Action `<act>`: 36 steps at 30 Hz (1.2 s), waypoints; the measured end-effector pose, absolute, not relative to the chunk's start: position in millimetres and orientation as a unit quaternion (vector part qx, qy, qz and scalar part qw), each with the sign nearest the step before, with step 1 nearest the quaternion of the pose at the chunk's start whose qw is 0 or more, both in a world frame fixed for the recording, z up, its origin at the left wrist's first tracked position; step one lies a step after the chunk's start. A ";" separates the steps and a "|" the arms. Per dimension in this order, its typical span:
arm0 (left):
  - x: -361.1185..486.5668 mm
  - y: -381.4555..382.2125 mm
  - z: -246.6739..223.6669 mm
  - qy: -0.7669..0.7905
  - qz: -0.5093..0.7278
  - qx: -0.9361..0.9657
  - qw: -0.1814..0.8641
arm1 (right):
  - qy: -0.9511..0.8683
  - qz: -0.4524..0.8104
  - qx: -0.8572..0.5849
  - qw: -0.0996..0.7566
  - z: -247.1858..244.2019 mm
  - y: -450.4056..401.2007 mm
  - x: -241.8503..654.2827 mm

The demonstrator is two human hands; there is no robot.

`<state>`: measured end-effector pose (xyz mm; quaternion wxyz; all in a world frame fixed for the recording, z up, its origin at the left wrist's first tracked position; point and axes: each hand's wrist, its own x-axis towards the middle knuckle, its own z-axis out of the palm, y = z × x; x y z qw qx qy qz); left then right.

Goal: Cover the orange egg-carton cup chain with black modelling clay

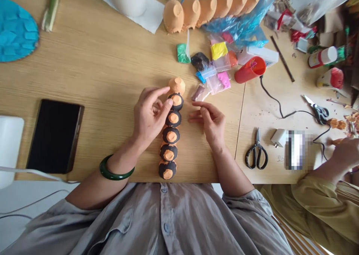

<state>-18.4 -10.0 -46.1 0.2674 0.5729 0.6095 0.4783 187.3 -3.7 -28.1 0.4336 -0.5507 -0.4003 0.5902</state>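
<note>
A row of joined orange cups (177,86) runs from mid-table down to the near edge; all but the farthest carry a black ring around an orange centre (173,118). My left hand (150,114), above a green bangle, is at the left side of the row's far end, fingers curled and apart, with thumb and index near the black-ringed cup. Nothing shows between those fingertips. To the right of the row, my right hand (209,122) hovers with thumb near the index finger; whether it holds anything small cannot be made out.
Clay packets (219,51), a red cup (250,70) and another orange row (206,9) lie beyond. Scissors (256,150) and a charger (279,137) are right, a phone (54,136) left. Another person's hand (346,154) is at the far right.
</note>
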 end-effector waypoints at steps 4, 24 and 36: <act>-25.0 -6.6 -48.9 0.595 0.505 0.566 0.265 | -0.417 0.558 -0.551 0.460 -31.8 -0.9 187.7; -49.3 10.2 -69.1 0.570 0.499 0.609 0.235 | -0.522 0.558 -0.513 0.391 -33.3 -5.2 181.2; -33.9 -4.0 -49.9 0.546 0.530 0.624 0.177 | -0.506 0.520 -0.545 0.421 -26.3 -5.6 184.6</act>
